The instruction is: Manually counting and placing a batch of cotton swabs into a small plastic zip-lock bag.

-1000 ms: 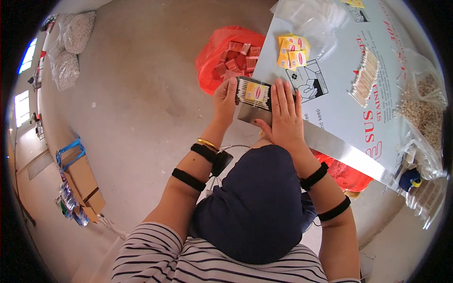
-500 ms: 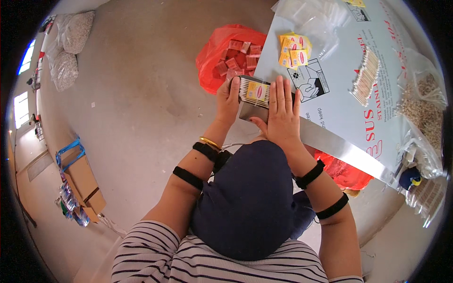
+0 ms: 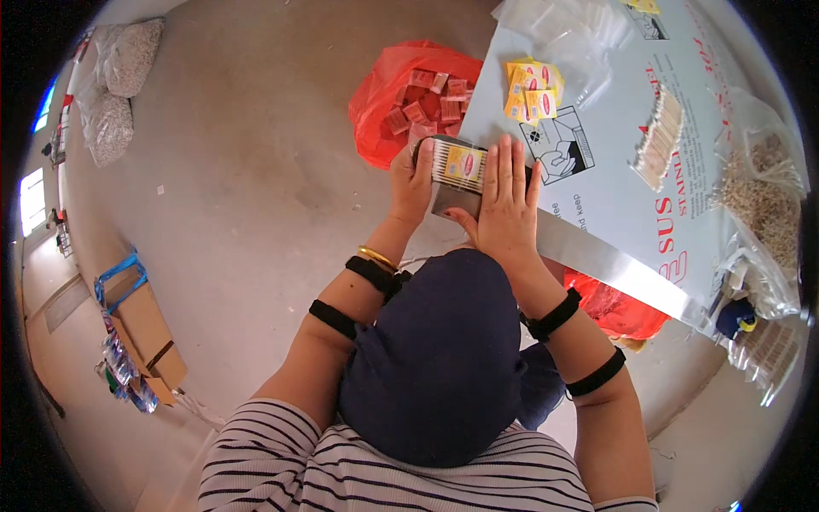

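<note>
A row of white-tipped cotton swabs [image 3: 445, 173] with a yellow label card [image 3: 463, 161] on top sits between my hands at the table's near corner. My left hand [image 3: 411, 186] is closed round the left end of the row, thumb along its edge; its other fingers are mostly hidden. My right hand [image 3: 509, 205] lies flat along the right end, fingers stretched, its thumb apart over a grey metal piece [image 3: 455, 200] just below the swabs. Whether the swabs rest in a tray or a clear pack I cannot tell.
A red bag [image 3: 367, 111] of small wrapped packs stands beyond the table [image 3: 614, 200]. On the table are yellow cards [image 3: 531, 90], clear plastic bags [image 3: 567, 34], loose swabs [image 3: 659, 141] and a bulging swab bag [image 3: 768, 196]. Another red bag [image 3: 610, 307] is below its edge.
Both hands keep nearly the same place around the swabs. My right hand has shifted very slightly left; the whole view has moved a little.
</note>
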